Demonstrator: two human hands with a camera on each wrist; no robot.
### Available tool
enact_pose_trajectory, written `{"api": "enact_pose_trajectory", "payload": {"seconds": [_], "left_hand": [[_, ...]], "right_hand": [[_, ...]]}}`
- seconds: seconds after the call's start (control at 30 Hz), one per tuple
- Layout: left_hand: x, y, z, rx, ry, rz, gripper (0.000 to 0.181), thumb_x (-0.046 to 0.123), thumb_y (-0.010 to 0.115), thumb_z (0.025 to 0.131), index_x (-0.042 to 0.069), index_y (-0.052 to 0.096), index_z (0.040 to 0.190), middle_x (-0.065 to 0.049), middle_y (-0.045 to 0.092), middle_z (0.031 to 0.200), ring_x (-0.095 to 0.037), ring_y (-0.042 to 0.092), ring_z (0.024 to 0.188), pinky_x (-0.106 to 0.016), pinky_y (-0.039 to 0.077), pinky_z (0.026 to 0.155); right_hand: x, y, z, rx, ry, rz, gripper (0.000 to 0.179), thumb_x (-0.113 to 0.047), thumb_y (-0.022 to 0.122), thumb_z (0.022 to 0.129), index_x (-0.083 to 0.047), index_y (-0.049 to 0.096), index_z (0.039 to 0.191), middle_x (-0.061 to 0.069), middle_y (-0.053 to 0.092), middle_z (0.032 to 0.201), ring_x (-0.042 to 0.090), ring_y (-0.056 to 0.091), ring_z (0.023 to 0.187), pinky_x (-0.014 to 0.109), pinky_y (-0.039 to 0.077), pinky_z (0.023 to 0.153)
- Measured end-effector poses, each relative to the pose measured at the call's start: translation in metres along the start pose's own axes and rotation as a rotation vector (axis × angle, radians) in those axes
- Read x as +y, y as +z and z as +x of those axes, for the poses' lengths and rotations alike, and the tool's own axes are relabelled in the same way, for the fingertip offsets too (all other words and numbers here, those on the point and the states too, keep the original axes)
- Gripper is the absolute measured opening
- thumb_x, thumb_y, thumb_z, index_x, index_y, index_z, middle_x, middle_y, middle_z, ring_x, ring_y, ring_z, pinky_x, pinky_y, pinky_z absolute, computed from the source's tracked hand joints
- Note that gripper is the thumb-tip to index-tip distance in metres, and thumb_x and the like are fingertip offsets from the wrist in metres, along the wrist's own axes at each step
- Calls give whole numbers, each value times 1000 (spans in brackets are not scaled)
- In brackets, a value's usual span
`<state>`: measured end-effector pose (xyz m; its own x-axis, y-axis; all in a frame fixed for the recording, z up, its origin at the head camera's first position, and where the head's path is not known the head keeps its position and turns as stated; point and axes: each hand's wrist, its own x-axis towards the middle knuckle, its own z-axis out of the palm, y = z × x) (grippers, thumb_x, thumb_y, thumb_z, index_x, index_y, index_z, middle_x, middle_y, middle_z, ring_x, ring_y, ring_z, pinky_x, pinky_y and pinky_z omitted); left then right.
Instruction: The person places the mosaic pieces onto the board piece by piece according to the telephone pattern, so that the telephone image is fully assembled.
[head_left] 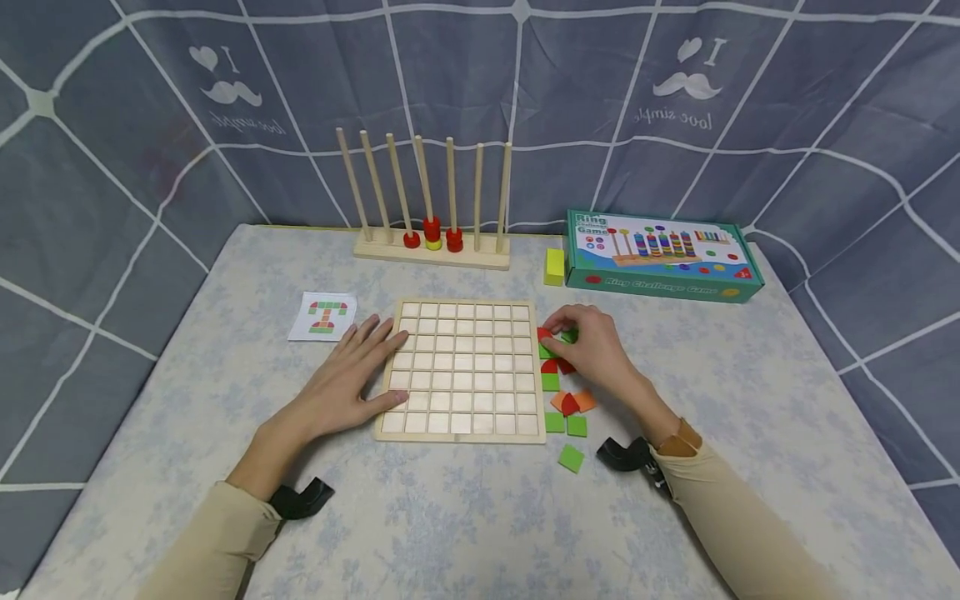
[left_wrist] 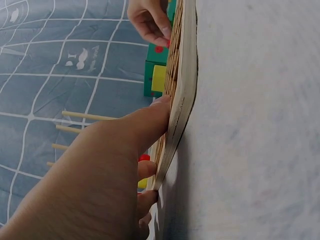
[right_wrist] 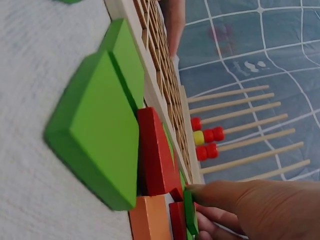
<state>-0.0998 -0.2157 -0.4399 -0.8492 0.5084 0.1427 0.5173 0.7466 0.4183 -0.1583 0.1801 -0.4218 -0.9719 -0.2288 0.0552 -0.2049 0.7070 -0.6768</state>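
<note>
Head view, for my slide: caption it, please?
Left hand rests on wooden grid board; right hand at red, green, orange tiles.

Grid board (head_left: 464, 372): smooth pale wood | peg rack (head_left: 432, 257), tabletop (head_left: 465, 517) far edge: matt bare wood | tiles (right_wrist: 95, 135): smooth, low sheen | box (head_left: 663, 257), far right corner: smooth cardboard | picture card (head_left: 322, 329), toward left edge: paper | backdrop (head_left: 453, 83): creased matt cloth

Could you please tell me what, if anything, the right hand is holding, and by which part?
The right hand appears to pinch a red tile by its edge; the exact spot is hidden.
</note>
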Motion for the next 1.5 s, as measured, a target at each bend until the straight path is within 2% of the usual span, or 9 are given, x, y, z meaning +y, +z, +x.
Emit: {"api": "enact_pose_trajectory", "payload": {"seconds": [0.33,0.47,0.8,1.03,1.5], "left_hand": [[1,0,1,-13,2,-13,86,48,73,96,15,35,166,-17,24,174,-41,12,163,-57,8,133],[1,0,1,-17,0,-16,87,48,73,96,15,35,166,-17,24,174,-41,12,163,-57,8,134],[1,-1,0,-11,-3,-5,85,48,72,97,14,35,166,-18,25,174,-41,13,163,-57,10,133],[3,2,1,-13,0,-9,85,47,71,97,15,35,166,-18,24,174,-41,14,163,-59,11,133],[2,-1,0,-35,-27,0,85,49,70,98,16,34,167,-16,22,175,-39,12,164,-56,9,134]], "right_hand": [[2,-6,3,-8,-49,95,12,-13,82,93,-8,76,102,7,75,91,21,67,84,32,53,74],[-5,-7,9,-15,-54,136,11,-13,81,94,-8,76,102,6,76,90,20,68,83,29,54,73],[-32,17,30,17,-51,208,9,-13,79,96,-5,78,100,11,78,92,23,72,81,30,59,71],[-31,32,27,16,-35,198,7,-12,79,95,-6,78,99,10,77,90,22,71,80,32,59,72],[-39,38,23,21,-107,156,7,-7,78,95,-5,79,102,8,76,90,18,69,77,29,60,72]]}}
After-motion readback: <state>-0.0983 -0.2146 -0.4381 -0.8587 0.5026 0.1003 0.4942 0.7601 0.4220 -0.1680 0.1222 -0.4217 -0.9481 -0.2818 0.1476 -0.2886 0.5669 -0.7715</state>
